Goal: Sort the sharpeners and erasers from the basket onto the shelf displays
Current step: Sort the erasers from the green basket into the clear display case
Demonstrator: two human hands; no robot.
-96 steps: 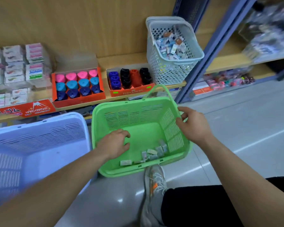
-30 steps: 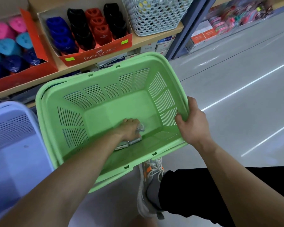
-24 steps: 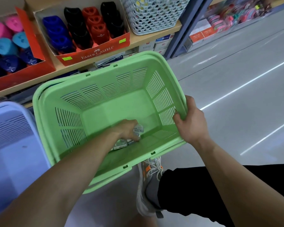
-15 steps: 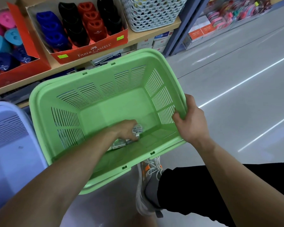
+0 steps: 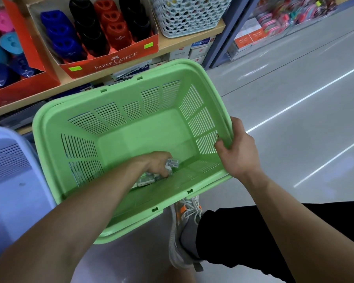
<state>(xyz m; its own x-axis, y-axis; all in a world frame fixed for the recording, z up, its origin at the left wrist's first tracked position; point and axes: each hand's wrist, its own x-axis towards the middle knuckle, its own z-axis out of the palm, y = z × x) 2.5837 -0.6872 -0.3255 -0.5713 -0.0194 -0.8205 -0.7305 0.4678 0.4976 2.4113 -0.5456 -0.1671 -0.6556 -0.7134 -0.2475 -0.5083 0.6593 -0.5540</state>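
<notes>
A green plastic basket is tilted toward me in front of the shelf. My right hand grips its right rim. Deep inside at the near bottom corner, my left hand curls round several small wrapped erasers; more of them lie under my wrist. On the shelf above stands an orange Faber-Castell display box with blue, black and red sharpeners. Left of it, a second orange box holds pink, light blue and dark blue sharpeners.
A pale blue basket sits at the left, touching the green one. A white mesh basket stands on the wooden shelf at the right. My shoe is under the green basket. Grey floor spreads to the right.
My left hand went down into the basket and closed on the erasers at its near corner. The basket tilted and rose closer to me; the right hand kept its hold on the rim.
</notes>
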